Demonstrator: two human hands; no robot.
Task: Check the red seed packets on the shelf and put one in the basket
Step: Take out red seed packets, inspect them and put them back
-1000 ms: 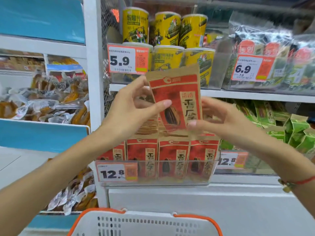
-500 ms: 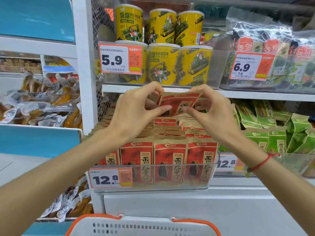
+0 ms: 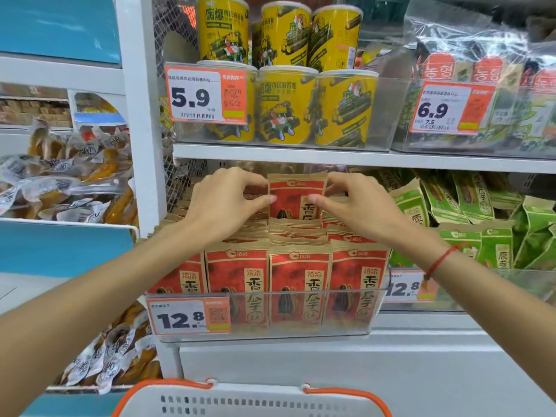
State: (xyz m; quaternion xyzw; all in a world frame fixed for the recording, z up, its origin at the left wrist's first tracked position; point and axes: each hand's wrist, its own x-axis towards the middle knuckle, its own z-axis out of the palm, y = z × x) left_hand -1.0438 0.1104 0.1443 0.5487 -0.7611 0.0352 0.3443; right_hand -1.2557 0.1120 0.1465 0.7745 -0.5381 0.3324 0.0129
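A: Nearest to us we see the white basket with its orange handles, at the bottom edge, in front of the shelving.

B: Beyond it we have the clear bin of red seed packets, standing upright in rows, with a 12.8 price tag on its left front.

A: Our arms reach over those front rows. Our left hand pinches the left edge of one red packet between thumb and curled fingers.

B: And our right hand, a red string bracelet at its wrist, grips the right edge the same way, thumb across the front, fingers curled behind the top corner.

A: That packet stands upright toward the far part of the bin, its lower half sunk among the rows, its top just under the upper shelf board.

B: To the right we see green packets. Farther up, yellow canisters with a 5.9 tag, stacked in two tiers.
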